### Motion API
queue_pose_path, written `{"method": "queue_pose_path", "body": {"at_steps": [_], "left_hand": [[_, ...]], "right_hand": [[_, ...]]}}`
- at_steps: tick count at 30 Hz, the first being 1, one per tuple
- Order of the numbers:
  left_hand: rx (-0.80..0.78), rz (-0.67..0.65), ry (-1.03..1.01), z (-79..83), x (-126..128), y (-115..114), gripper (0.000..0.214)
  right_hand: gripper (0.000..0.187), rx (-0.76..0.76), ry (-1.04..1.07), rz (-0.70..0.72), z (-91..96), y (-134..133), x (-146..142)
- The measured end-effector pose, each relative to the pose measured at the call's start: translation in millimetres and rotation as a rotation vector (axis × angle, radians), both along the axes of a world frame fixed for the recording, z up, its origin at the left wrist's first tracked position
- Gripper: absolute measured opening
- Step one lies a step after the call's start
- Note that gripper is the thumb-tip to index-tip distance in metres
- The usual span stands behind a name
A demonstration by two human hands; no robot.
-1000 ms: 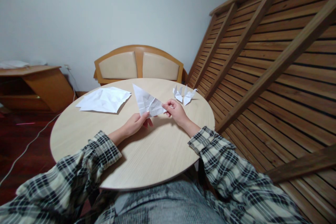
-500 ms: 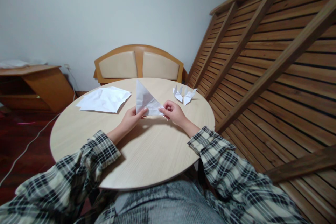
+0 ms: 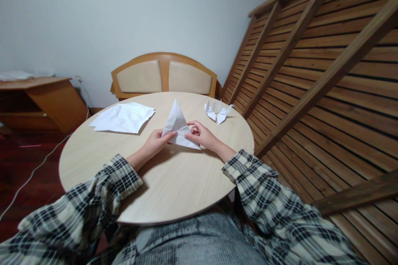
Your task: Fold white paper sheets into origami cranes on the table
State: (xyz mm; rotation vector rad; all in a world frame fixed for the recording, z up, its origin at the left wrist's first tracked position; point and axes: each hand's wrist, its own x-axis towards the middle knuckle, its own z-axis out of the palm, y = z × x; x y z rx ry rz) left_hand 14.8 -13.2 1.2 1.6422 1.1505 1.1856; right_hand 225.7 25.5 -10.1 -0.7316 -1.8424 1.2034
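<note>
A folded sheet of white paper (image 3: pixel 176 122), triangular with its point away from me, is held just over the round table. My left hand (image 3: pixel 157 140) grips its left lower edge, thumb on top and fingers beneath. On the right side, my right hand (image 3: pixel 202 134) pinches the paper, its thumb on the face and curled fingers behind. A lower corner of the sheet sticks out under my right hand. Two folded paper cranes (image 3: pixel 218 112) stand at the right rear of the table. Several flat, creased white sheets (image 3: pixel 124 116) lie in a stack at the left.
The pale round table (image 3: pixel 174 194) has its near edge at my lap. Behind it is a wooden headboard (image 3: pixel 164 60) with cream panels. A slatted wooden frame (image 3: pixel 311 87) leans along the right. A desk (image 3: pixel 62 103) and a white cable (image 3: pixel 37 169) are at the left.
The folded paper has been turned and tilted, so its tip has shifted right and a corner now points toward the lower right. My right hand has moved slightly left along it.
</note>
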Motion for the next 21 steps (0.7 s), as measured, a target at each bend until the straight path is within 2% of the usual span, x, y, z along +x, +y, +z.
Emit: {"method": "queue_pose_path", "body": {"at_steps": [5, 11, 21], "left_hand": [[-0.031, -0.053, 0.101, -2.3, 0.0, -2.3, 0.034], [-0.044, -0.07, 0.132, -0.6, -0.2, -5.0, 0.037], [-0.044, -0.04, 0.078, -0.7, 0.8, -4.6, 0.034]], "right_hand": [[0.026, 0.023, -0.047, 0.054, 7.4, -2.9, 0.0], [0.031, 0.115, -0.096, -0.006, 8.1, -2.8, 3.1], [0.035, 0.11, -0.077, -0.019, 4.0, -0.7, 2.9]]}}
